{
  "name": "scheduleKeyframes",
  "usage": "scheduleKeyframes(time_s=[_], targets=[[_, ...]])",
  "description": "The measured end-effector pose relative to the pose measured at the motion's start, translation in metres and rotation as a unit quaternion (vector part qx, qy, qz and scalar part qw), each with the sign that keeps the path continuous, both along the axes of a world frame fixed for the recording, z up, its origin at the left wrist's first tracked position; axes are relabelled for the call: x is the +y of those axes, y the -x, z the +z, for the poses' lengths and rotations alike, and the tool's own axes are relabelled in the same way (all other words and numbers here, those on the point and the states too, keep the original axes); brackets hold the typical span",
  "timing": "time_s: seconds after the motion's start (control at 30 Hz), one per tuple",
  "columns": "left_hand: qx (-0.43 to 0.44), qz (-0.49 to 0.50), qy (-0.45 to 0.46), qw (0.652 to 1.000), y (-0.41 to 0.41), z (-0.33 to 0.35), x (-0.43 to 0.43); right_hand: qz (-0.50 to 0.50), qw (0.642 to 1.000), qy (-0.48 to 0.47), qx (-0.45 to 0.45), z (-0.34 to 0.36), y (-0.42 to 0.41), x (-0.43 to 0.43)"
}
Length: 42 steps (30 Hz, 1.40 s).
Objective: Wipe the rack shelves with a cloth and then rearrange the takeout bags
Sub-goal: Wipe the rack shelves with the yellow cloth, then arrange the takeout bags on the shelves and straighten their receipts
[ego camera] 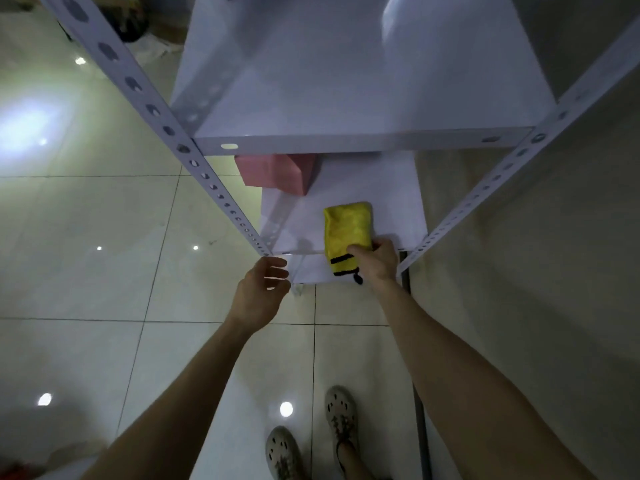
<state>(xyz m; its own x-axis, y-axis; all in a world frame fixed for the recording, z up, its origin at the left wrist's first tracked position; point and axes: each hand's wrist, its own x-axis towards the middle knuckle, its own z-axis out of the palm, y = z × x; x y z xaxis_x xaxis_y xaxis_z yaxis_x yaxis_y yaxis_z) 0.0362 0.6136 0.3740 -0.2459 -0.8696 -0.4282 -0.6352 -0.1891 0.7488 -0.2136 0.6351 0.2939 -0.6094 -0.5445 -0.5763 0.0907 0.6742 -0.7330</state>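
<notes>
We count one yellow cloth (346, 230), one pink bag (277, 173), two hands — left hand (259, 292), right hand (375, 259) — three shelves (346, 98) on one rack (152, 109), and two shoes (341, 415).

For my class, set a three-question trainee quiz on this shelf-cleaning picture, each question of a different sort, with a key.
1. True or false: the left hand grips the yellow cloth.
2. What shares the shelf with the cloth? A. pink package B. green bottle C. blue bucket
3. Fill in: the right hand holds the cloth at its ___ end (near/far from the person).
Key: 1 false; 2 A; 3 near.
</notes>
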Motion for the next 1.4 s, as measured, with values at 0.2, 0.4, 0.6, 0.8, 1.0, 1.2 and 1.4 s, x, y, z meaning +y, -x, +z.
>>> scheduleKeyframes(time_s=[0.2, 0.4, 0.6, 0.8, 1.0, 1.2, 1.4], targets=[[0.021, 0.008, 0.017, 1.000, 0.012, 0.016, -0.015, 0.007, 0.926, 0.193, 0.324, 0.050, 0.002, -0.007], [0.024, 0.005, 0.022, 0.999, 0.011, 0.007, -0.014, 0.427, 0.785, -0.024, 0.448, 0.008, -0.005, 0.008], [0.020, 0.021, -0.011, 1.000, -0.002, -0.003, -0.001, 0.458, 0.786, -0.051, 0.413, -0.001, -0.006, 0.014], [-0.012, -0.029, -0.023, 0.999, -0.021, 0.022, 0.002, 0.444, 0.819, -0.051, 0.359, 0.027, -0.041, 0.045], [-0.139, -0.178, 0.036, 0.974, -0.085, 0.058, -0.017, 0.503, 0.824, -0.034, 0.257, 0.070, -0.109, 0.063], [-0.201, -0.219, 0.084, 0.951, -0.193, 0.083, -0.069, 0.528, 0.811, 0.009, 0.253, 0.119, -0.206, 0.018], [-0.230, -0.203, 0.136, 0.942, -0.308, 0.118, -0.149, 0.498, 0.826, 0.008, 0.264, 0.167, -0.304, -0.057]])
